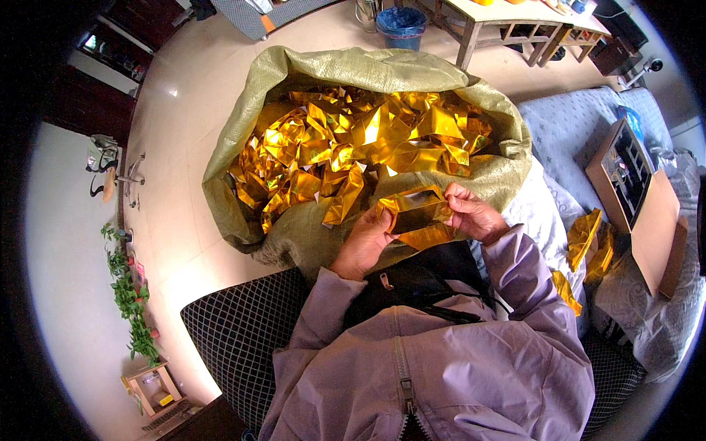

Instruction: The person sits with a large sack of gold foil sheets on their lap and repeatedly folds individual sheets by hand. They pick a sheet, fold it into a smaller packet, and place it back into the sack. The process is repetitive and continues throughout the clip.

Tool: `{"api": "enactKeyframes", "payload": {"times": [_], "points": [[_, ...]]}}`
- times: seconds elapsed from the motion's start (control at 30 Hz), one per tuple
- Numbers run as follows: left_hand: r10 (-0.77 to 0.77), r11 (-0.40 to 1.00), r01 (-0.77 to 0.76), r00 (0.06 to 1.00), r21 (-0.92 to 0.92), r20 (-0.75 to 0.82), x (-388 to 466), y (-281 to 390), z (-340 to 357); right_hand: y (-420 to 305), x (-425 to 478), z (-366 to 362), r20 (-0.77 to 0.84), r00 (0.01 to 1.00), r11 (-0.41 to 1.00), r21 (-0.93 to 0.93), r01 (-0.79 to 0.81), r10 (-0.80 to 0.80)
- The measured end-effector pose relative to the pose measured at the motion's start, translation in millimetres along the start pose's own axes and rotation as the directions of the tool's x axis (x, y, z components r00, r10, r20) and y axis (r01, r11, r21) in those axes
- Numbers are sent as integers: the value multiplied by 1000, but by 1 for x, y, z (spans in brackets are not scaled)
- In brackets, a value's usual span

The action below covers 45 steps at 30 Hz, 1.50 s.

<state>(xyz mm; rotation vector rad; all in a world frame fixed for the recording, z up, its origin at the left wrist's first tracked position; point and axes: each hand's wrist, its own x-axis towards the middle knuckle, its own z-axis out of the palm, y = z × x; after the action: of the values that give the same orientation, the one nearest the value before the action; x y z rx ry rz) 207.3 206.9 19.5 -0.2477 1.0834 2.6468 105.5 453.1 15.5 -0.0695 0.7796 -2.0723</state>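
Observation:
Between my two hands is a folded gold foil paper piece (416, 215), shaped like a hollow boat or ingot. My left hand (367, 237) pinches its left end, thumb on top. My right hand (473, 214) grips the right end between thumb and fingers. Just beyond, a large woven plastic sack (231, 149) lies wide open, its rim rolled outward. Many folded gold foil papers (331, 143) fill it in a loose heap.
At the right, gold foil papers (584, 242) lie on a plastic-covered bed or cushion beside an open cardboard box (642, 220). A blue-lined bin (401, 27) and a wooden table (507, 14) stand beyond the sack. A patterned black seat (237, 331) is at lower left.

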Motion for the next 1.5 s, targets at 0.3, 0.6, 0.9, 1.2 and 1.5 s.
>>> {"api": "enactKeyframes", "payload": {"times": [0.3, 0.6, 0.9, 1.2, 1.5], "points": [[129, 986, -146, 976, -86, -178, -2, -4, -28, -16, 12, 54, -57, 992, 977, -184, 103, -116], [341, 892, -176, 867, 416, -364, -3, 36, -22, -7, -4, 7, 273, 907, -264, -945, 191, -320], [306, 50, -97, 949, 994, 77, 2, 2, 18, 0, -12, 20, 200, 906, -330, -941, 73, -372], [331, -31, -298, 898, 954, 292, 0, 10, 35, 6, -14, 21, 363, 832, -342, -912, 225, -419], [58, 856, -72, 997, 512, 44, -6, 28, 14, -7, -9, 0, -50, 985, 736, -671, 89, -164]]}}
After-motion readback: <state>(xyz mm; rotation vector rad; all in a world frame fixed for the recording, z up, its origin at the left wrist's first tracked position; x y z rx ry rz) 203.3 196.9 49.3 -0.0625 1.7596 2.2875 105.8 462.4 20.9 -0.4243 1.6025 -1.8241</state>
